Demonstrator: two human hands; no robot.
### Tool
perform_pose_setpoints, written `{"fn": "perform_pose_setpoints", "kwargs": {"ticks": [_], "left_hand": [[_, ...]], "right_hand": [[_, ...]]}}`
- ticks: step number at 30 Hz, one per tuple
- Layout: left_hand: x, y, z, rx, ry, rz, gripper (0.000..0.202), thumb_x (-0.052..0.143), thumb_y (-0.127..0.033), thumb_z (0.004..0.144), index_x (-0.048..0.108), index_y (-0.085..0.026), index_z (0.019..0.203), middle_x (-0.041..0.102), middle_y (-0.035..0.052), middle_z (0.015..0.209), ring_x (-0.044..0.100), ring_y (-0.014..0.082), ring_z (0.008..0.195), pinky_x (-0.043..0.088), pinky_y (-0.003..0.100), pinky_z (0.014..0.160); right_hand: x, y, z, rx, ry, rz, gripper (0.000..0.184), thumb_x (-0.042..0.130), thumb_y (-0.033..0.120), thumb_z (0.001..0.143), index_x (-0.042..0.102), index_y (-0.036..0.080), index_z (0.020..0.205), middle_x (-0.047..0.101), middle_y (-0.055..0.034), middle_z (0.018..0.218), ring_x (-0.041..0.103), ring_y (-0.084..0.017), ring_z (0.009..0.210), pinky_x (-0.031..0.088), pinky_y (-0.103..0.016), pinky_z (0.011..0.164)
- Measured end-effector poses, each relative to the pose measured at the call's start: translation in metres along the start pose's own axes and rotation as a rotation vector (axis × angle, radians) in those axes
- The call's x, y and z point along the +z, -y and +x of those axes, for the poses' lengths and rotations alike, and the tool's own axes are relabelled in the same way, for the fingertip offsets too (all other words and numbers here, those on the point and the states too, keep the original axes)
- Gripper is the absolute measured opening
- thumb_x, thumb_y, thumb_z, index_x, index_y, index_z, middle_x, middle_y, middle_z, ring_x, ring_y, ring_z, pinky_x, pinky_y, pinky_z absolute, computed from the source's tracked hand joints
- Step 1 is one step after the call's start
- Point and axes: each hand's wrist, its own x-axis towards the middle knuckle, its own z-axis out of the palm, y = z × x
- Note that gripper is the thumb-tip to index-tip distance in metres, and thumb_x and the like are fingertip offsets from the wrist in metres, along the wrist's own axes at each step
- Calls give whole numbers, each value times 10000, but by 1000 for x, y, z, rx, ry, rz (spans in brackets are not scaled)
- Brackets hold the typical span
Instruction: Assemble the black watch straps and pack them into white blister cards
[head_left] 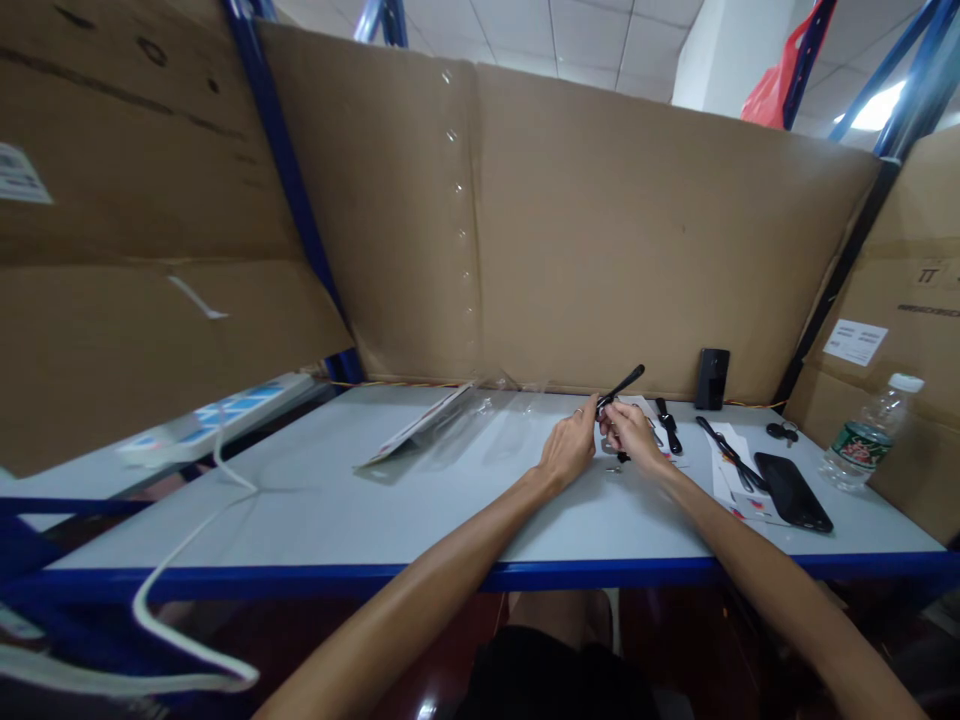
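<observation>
My left hand (571, 447) and my right hand (631, 434) meet over the right half of the table. Between their closed fingers is a slim black stick-like piece (626, 381), its thicker rounded end pointing up and to the right. The fingers hide its lower end, and its exact kind is unclear. Just below the fingers, a small black part (623, 457) and a tiny metal piece (613, 470) lie on the table. Right of my right hand rests a similar black piece (667, 426), partly on white paper.
A black phone (793, 491) lies by a bundled black cord (731, 452) on papers. Behind them a dark device (712, 379) stands upright. Farther right are round black items (782, 432) and a water bottle (862, 440). Clear plastic packaging (480, 410) and a power strip (225, 415) are left.
</observation>
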Motion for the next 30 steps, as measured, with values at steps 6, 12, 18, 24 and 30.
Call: {"fn": "perform_pose_setpoints", "kwargs": {"ticks": [6, 12, 18, 24, 30], "left_hand": [[0, 0, 1, 7, 45, 35, 733, 387, -9, 857, 265, -160, 1564, 659, 195, 1227, 688, 281, 1023, 524, 367, 843], [0, 1, 0, -16, 33, 46, 730, 397, -8, 840, 281, -113, 1553, 676, 203, 1142, 690, 274, 962, 508, 352, 819], [9, 4, 7, -44, -90, -497, 404, 406, -132, 927, 527, -162, 1311, 688, 92, 914, 649, 196, 777, 468, 284, 708], [15, 7, 16, -230, 81, -1213, 182, 545, -361, 885, 465, -198, 870, 458, -72, 593, 353, 67, 425, 263, 182, 427], [12, 4, 14, -296, 149, -1372, 268, 639, -374, 827, 436, -206, 874, 479, -70, 610, 322, 41, 404, 187, 162, 403]], "right_hand": [[-6, 3, 3, 236, 141, 172, 245, 545, 413, 850, 509, 211, 717, 476, 24, 595, 280, -93, 419, 175, -232, 408], [-2, 2, -7, -334, -176, -813, 242, 432, 229, 971, 599, 196, 800, 683, -87, 791, 605, -200, 711, 354, -284, 630], [-7, -3, -5, -391, -176, -955, 220, 478, 286, 995, 639, 202, 871, 722, -67, 837, 630, -197, 744, 346, -270, 652], [-16, -8, 4, -324, -220, -870, 248, 484, 292, 980, 603, 218, 775, 682, -27, 727, 605, -179, 669, 329, -252, 623], [-20, -11, 7, -332, -280, -881, 295, 421, 325, 1007, 600, 216, 800, 684, -49, 749, 608, -193, 683, 324, -260, 617]]}}
